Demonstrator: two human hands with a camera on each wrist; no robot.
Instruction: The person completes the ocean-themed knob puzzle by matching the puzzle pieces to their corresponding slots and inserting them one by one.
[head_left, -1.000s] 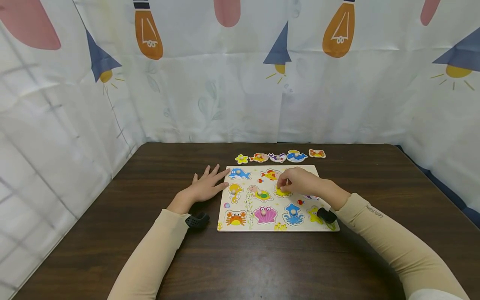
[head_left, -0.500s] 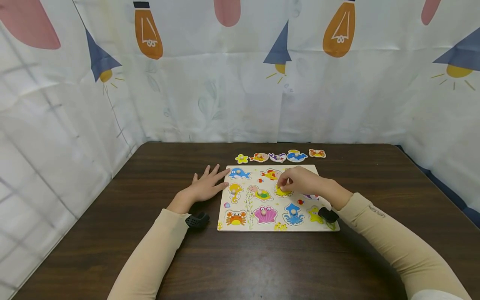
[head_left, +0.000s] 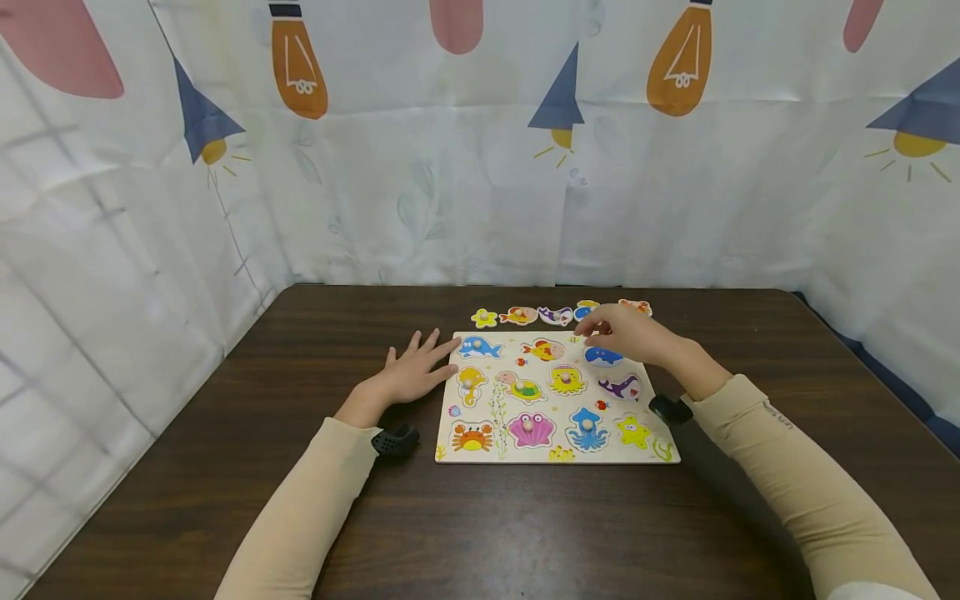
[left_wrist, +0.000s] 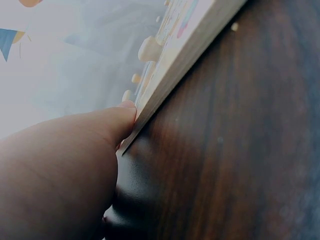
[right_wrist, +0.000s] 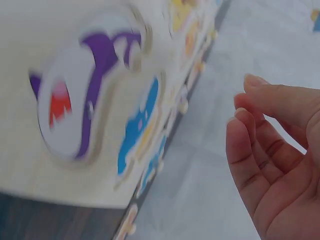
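Observation:
A wooden knob puzzle board (head_left: 550, 454) with sea animals lies on the table. My left hand (head_left: 408, 375) is spread flat at its left edge, fingertips touching the board; in the left wrist view, the thumb (left_wrist: 120, 120) meets the edge. My right hand (head_left: 626, 329) hovers over the board's far right corner, fingers bent loosely. Nothing is between those fingers in the right wrist view, where the hand (right_wrist: 280, 155) is apart from the board. A yellow octopus piece (head_left: 567, 383) with a knob sits in the board, near a turtle piece (head_left: 522, 388) and a blue squid piece (head_left: 587, 433).
Behind the board lies a row of loose pieces: a yellow star (head_left: 483, 318), a fish (head_left: 519, 315), a purple whale (head_left: 555, 316), a blue whale (head_left: 584, 312) and a crab (head_left: 637, 306). My right hand partly covers the last two. A patterned curtain (head_left: 480, 200) stands behind the table.
My right hand has left the yellow octopus piece and moved up and right, toward the loose row. The octopus and the purple whale picture are now uncovered. My left hand has stayed put.

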